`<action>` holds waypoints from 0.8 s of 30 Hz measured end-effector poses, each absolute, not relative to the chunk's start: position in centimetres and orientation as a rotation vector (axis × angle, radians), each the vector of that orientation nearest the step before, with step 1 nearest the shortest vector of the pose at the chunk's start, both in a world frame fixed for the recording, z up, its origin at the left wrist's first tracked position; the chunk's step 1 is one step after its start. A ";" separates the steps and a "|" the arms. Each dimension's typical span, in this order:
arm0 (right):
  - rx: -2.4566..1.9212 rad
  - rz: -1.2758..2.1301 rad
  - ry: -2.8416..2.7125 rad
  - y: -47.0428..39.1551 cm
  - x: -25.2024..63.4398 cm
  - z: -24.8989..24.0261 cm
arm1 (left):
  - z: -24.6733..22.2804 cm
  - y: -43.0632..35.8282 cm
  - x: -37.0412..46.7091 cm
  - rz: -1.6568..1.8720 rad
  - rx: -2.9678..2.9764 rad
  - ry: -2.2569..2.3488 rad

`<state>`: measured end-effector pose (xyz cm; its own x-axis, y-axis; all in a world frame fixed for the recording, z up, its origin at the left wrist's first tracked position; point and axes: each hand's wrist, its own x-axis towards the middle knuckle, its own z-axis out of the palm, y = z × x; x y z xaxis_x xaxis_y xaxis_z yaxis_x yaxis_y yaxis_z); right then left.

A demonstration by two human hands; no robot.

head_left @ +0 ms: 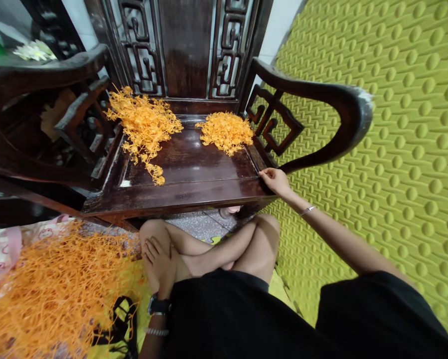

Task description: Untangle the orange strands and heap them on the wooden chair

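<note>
1. From my remote post I see a yellow knobbly mat (403, 149) filling the right side
2. The dark wooden chair (209, 172) faces the person's crossed legs (209, 259), and its seat bears two orange piles
3. The loose orange heap (59, 284) spreads at the lower left, its thin strands tangled every way, so I read no single long axis; the left hand (158, 262) is nearer to it
4. The left pile (145, 124) sits at the seat's back left, its long axis running from the back corner toward the front and ending in a narrow tail
5. The right pile (227, 130) is smaller, at the back right, longer across than deep; from the right hand (275, 181), the nearer one, it lies backward and to the left, not touching
6. The left hand rests on the knee, fingers stretched and slightly apart, gripping nothing I can see
7. The right hand is at the seat's right edge, fingertips bunched; I cannot tell whether they meet or pinch something small
</note>
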<state>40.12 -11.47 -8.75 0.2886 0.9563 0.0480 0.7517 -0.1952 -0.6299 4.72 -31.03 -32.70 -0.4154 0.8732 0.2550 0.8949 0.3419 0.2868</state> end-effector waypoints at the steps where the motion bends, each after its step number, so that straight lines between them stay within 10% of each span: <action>1: -1.987 0.577 -1.486 -11.3 39.9 -8.5 | -32.7 -31.0 4.8 -0.593 -1.667 -2.526; 15: -1.453 1.716 -1.430 -9.3 25.4 -5.5 | -31.7 -30.7 4.9 -0.471 -1.693 -2.554; 24: -1.267 1.780 -1.570 -8.3 14.8 -5.3 | -31.2 -30.4 5.1 -0.557 -1.662 -2.586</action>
